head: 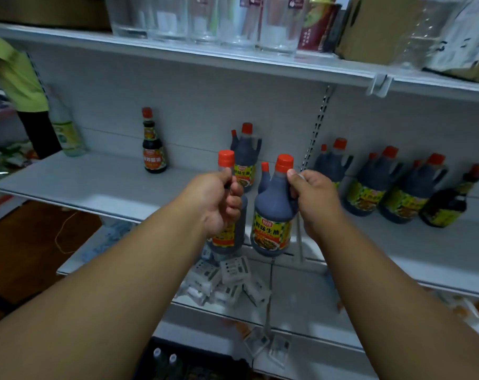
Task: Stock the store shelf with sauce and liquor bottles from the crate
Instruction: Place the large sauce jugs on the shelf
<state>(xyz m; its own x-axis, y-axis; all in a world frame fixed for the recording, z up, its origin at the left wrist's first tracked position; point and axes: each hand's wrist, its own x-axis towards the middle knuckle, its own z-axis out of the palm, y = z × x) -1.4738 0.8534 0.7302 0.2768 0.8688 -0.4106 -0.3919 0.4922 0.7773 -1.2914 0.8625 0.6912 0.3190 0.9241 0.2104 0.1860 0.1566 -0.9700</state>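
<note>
Both forearms extended from the near edge toward the shelf (68,182). Left hand (215,200) wrapped around the neck of a dark sauce bottle (227,237), fingers (234,202) clamped just under its red cap. Right hand (312,200) gripping the handle side of a second sauce jug (272,215), fingers closed on it, thumb near the red cap. Both bottles held upright, side by side, at the near edge of the middle shelf; contact with the shelf surface not determinable. Farther back: one matching jug (245,157) directly behind, one small dark bottle (153,144) to the left, a pale bottle (67,133) at far left. Row of similar jugs (369,182) along the right. Drinking glasses (205,17) on the upper shelf. Small white packets (227,281) piled on the lower shelf. Crate (178,363) with capped bottles at the near bottom edge.
</note>
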